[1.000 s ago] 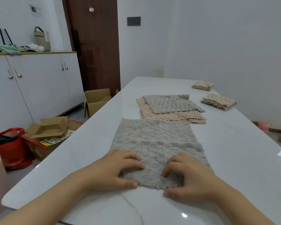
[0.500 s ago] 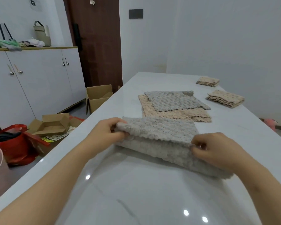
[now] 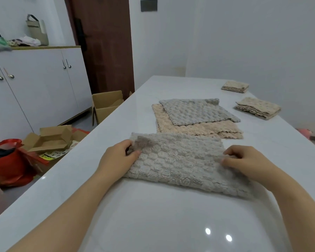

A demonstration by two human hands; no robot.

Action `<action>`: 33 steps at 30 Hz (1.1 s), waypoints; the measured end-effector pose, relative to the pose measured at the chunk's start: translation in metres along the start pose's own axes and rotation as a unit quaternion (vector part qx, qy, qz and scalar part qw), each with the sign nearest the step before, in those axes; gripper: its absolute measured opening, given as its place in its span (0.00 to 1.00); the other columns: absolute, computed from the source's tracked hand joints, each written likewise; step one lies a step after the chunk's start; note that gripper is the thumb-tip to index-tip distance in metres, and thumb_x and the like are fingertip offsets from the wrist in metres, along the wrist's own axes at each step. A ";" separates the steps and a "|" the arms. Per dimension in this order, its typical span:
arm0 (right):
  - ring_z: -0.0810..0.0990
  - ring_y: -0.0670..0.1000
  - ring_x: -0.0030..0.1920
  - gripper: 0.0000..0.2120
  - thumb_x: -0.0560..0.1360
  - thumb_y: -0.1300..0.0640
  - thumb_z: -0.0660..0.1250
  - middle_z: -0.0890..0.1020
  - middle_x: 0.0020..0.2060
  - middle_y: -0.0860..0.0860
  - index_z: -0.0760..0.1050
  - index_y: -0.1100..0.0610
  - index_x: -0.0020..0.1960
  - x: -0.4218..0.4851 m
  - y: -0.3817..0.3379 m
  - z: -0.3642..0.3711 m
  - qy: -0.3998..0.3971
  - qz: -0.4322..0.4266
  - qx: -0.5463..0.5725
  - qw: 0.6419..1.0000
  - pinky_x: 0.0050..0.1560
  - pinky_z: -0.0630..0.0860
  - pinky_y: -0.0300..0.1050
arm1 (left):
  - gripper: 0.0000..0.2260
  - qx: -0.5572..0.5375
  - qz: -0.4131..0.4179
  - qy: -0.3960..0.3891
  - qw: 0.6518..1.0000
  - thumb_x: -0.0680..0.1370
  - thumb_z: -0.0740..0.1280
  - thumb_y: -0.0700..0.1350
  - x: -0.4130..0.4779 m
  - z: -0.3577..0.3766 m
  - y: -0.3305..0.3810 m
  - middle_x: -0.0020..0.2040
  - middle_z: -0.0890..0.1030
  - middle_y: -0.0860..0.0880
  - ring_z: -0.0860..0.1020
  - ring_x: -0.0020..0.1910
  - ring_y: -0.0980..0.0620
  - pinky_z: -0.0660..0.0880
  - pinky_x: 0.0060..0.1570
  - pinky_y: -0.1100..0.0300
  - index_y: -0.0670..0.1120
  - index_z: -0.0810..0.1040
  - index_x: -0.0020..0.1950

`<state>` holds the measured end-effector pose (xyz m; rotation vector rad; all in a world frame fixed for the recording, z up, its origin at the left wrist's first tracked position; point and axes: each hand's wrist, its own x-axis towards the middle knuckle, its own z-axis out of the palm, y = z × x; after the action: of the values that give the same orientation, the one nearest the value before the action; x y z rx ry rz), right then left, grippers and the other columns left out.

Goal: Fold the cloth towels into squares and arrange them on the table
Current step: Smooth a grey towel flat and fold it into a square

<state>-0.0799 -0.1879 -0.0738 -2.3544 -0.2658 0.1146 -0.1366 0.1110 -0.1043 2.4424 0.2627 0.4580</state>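
A grey bubble-textured towel [image 3: 180,160] lies folded in half on the white table [image 3: 153,215], its doubled edge toward me. My left hand [image 3: 118,159] pinches its far left corner between thumb and fingers. My right hand [image 3: 244,160] pinches the far right corner. Behind it an unfolded grey towel [image 3: 195,111] lies on top of a flat beige towel [image 3: 193,130]. Two folded beige towels sit apart at the far right: a nearer folded towel [image 3: 257,108] and a farther folded towel [image 3: 235,86].
Left of the table, on the floor, are open cardboard boxes [image 3: 49,138], a red bag [image 3: 7,160] and another box [image 3: 105,104] by a brown door. White cabinets [image 3: 35,84] line the left wall. The wall runs close along the table's right side.
Both hands took the towel's near edge, lifted it and carried it away from me over the far edge. The towel now lies folded in half and flatter than half a second ago.
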 end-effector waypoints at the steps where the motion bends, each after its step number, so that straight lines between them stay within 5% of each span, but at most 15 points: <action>1: 0.74 0.50 0.34 0.05 0.72 0.58 0.69 0.77 0.30 0.49 0.76 0.54 0.37 0.002 0.001 0.000 0.016 -0.005 -0.009 1.000 0.37 0.68 0.44 | 0.10 0.021 0.007 -0.006 1.000 0.77 0.64 0.49 -0.001 0.000 0.002 0.34 0.73 0.53 0.72 0.37 0.53 0.65 0.35 0.61 0.52 0.69 0.37; 3: 0.75 0.48 0.36 0.05 0.72 0.60 0.67 0.79 0.34 0.50 0.75 0.53 0.38 0.003 0.002 0.004 0.059 -0.029 -0.024 0.998 0.36 0.68 0.41 | 0.05 0.077 0.022 -0.018 0.997 0.77 0.63 0.49 -0.002 -0.002 0.005 0.41 0.77 0.53 0.76 0.46 0.49 0.66 0.40 0.58 0.48 0.74 0.47; 5: 0.75 0.48 0.38 0.06 0.73 0.59 0.67 0.79 0.36 0.48 0.74 0.52 0.39 0.004 0.001 0.008 0.081 -0.062 -0.019 0.995 0.38 0.68 0.38 | 0.10 0.116 0.014 -0.033 0.993 0.77 0.63 0.49 -0.001 -0.007 0.005 0.47 0.77 0.53 0.75 0.52 0.49 0.68 0.45 0.59 0.49 0.74 0.58; 8: 0.73 0.44 0.35 0.06 0.73 0.58 0.68 0.78 0.33 0.46 0.73 0.50 0.38 0.003 -0.001 0.013 0.057 -0.082 -0.028 0.995 0.35 0.67 0.37 | 0.03 0.141 -0.004 -0.064 0.988 0.76 0.64 0.49 0.001 -0.019 0.002 0.46 0.77 0.52 0.75 0.50 0.49 0.70 0.45 0.58 0.53 0.73 0.48; 12: 0.71 0.46 0.31 0.05 0.73 0.55 0.69 0.76 0.30 0.47 0.74 0.49 0.39 0.002 -0.006 0.015 0.009 -0.072 -0.031 0.997 0.33 0.65 0.41 | 0.10 0.104 -0.034 -0.090 0.990 0.74 0.65 0.45 0.002 -0.031 -0.006 0.34 0.72 0.52 0.69 0.35 0.53 0.63 0.34 0.59 0.49 0.66 0.35; 17: 0.74 0.51 0.34 0.01 0.75 0.53 0.65 0.79 0.35 0.54 0.74 0.49 0.46 -0.002 -0.005 0.012 -0.022 -0.005 0.036 0.999 0.37 0.68 0.45 | 0.16 0.035 -0.032 -0.045 0.998 0.75 0.65 0.56 0.000 -0.023 -0.005 0.31 0.69 0.54 0.69 0.35 0.54 0.63 0.35 0.59 0.49 0.65 0.34; 21: 0.73 0.50 0.34 0.03 0.72 0.60 0.65 0.78 0.32 0.51 0.75 0.54 0.40 -0.003 -0.005 0.013 -0.034 0.011 -0.023 0.999 0.35 0.67 0.44 | 0.17 0.013 -0.015 0.027 0.999 0.77 0.64 0.51 0.002 -0.021 -0.004 0.29 0.70 0.50 0.69 0.33 0.51 0.62 0.33 0.58 0.45 0.67 0.32; 28: 0.69 0.53 0.28 0.03 0.72 0.64 0.67 0.73 0.28 0.55 0.76 0.60 0.39 0.000 -0.015 0.004 0.091 -0.005 0.134 0.987 0.31 0.66 0.43 | 0.14 -0.179 -0.091 0.034 0.979 0.76 0.66 0.47 0.010 -0.021 -0.006 0.29 0.70 0.48 0.68 0.30 0.50 0.63 0.34 0.57 0.43 0.70 0.33; 33: 0.71 0.51 0.29 0.03 0.72 0.61 0.69 0.74 0.29 0.52 0.76 0.59 0.45 0.021 -0.020 0.008 0.125 -0.001 0.166 0.978 0.32 0.67 0.42 | 0.16 -0.161 -0.111 0.047 0.979 0.77 0.65 0.48 0.033 -0.014 -0.007 0.35 0.74 0.40 0.71 0.34 0.47 0.66 0.38 0.57 0.34 0.74 0.42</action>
<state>-0.0633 -0.1642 -0.0656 -2.0111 -0.1140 -0.1305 -0.1122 0.1341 -0.0896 2.0507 0.4602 0.4774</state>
